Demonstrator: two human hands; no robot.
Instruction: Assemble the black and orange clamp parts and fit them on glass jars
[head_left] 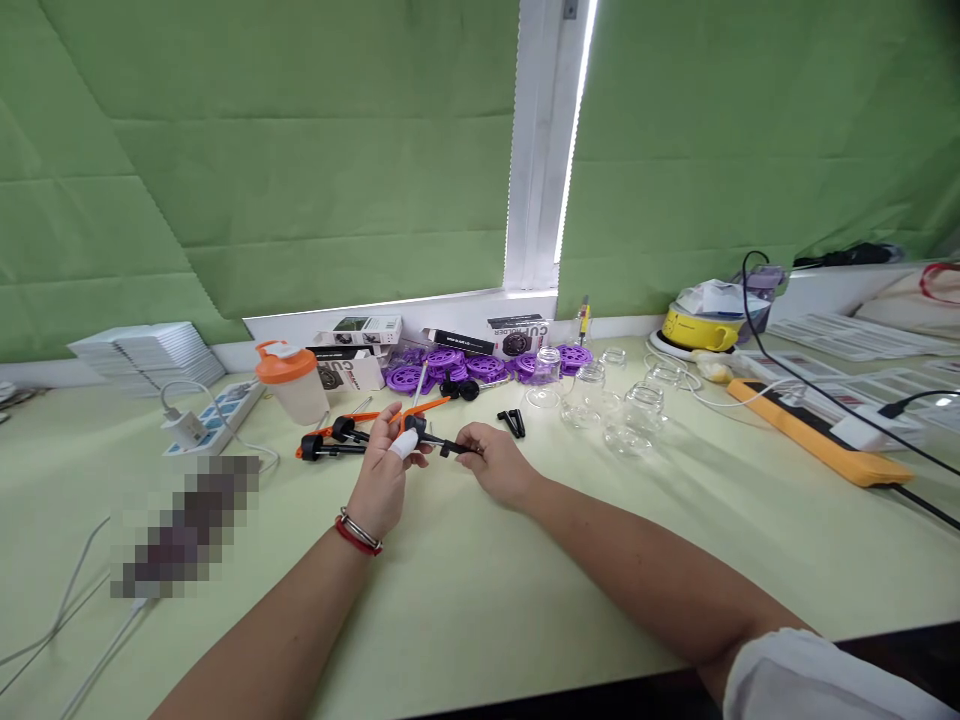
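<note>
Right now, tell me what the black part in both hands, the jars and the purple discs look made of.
Black part, pinched by left hand and right hand: probably moulded plastic, matte, no metallic glint. Jars: clear glass by the look, see-through with bright rim highlights, though clear plastic is possible. Purple discs: likely plastic, uniform colour, slight sheen.

We wear a red band and a silver bangle on our left wrist point(358, 533). White tape wraps one left finger point(405, 443). Our right sleeve point(817, 680) is white.

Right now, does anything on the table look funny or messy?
Nothing is spilled or broken. One oddity: the left hand has white wrap on a finger. Both hands hold a black rod, with the right hand at its other end.
</note>
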